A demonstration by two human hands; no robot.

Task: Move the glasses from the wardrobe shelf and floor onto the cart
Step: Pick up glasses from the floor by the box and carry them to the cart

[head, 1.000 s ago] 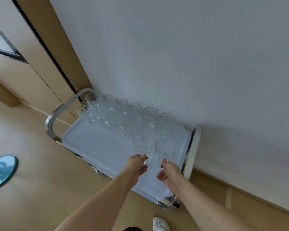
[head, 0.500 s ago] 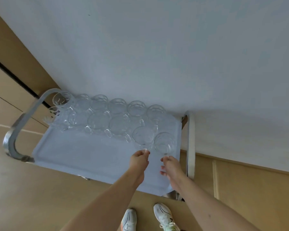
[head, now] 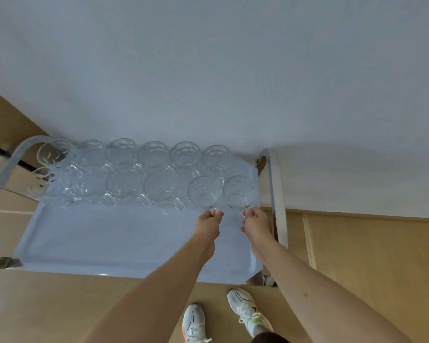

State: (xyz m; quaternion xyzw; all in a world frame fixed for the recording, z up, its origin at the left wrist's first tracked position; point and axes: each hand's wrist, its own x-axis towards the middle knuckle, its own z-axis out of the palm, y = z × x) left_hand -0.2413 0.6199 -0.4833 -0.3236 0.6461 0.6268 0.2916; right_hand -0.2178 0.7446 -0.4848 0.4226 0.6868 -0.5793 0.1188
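Note:
A cart with a pale blue top stands against the white wall. Several clear glass mugs stand on it in two rows along the far side. My left hand pinches the handle of one mug at the right end of the near row. My right hand pinches the handle of the neighbouring mug, the last one on the right. Both mugs stand upright on the cart top.
Metal handle bars rise at the cart's left end and right end. The white wall is directly behind the cart. Wooden floor surrounds it, with my white shoes just in front.
The view has swung to look straight down on the cart. Both hands have stayed on the handles of the two right-hand mugs, which have settled in the near row.

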